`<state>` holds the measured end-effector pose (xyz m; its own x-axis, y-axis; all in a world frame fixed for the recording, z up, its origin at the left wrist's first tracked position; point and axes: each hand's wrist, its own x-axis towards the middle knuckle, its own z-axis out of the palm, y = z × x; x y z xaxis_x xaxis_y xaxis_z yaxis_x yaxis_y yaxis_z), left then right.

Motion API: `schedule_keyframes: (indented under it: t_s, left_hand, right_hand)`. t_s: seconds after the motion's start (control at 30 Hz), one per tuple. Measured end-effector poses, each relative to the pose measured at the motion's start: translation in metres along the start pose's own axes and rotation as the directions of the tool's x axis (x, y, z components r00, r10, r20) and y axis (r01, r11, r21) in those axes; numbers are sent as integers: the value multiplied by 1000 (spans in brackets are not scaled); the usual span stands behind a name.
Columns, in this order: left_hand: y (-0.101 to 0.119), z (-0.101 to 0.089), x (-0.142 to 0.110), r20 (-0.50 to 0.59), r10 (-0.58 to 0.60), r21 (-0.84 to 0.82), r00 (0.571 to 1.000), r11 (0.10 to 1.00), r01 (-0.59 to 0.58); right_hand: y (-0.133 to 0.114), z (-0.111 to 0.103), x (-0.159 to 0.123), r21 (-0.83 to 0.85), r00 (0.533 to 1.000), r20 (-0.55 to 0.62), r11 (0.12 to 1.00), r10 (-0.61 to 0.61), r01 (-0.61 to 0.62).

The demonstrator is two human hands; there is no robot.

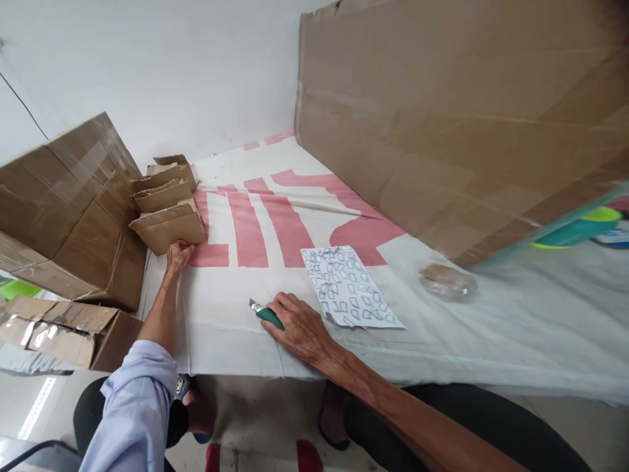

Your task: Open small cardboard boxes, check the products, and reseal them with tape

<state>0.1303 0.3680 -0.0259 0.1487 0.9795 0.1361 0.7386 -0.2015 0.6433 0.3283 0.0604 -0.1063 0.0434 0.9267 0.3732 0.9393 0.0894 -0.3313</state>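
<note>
My right hand [302, 328] rests low over the table, its fingers closed round a green utility knife [270, 318] whose metal blade points to the left. At the left, my left hand [179, 257] pinches the lower front edge of a small open cardboard box [170, 226]; part of the grip is hidden behind the hand. Behind that box stand more small cardboard boxes [164, 193] with raised flaps, in a row. To the right of the knife lies a white sheet [351, 286] covered in small dark outlined shapes.
A large cardboard box [442, 118] fills the right back, near a roll of clear tape [447, 280]. Taped cartons [93, 223] stand at the left, above a smaller box [63, 328]. White cloth with red print [289, 223] covers the table up to the wall.
</note>
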Motion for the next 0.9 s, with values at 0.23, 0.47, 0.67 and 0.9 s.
schedule_keyframes:
  t_s: [0.23, 0.47, 0.67, 0.9]
  left_hand:
    - [35, -43, -86, 122, 184, -32, 975, 983, -181]
    - [35, -219, -184, 421, 445, 163, 790, 820, -548]
    - [-6, -283, -191, 604, 115, 499, 789, 717, -487]
    - [-21, -266, -191, 584, 121, 622, 803, 570, -538]
  right_hand:
    - [-3, 3, 2, -5, 998, 47, 999, 40, -40]
    - [-2, -6, 2, 1, 992, 97, 997, 83, -83]
    - [-3, -8, 3, -13, 985, 143, 995, 99, -98]
    - [-5, -16, 4, 0, 978, 186, 995, 98, -100]
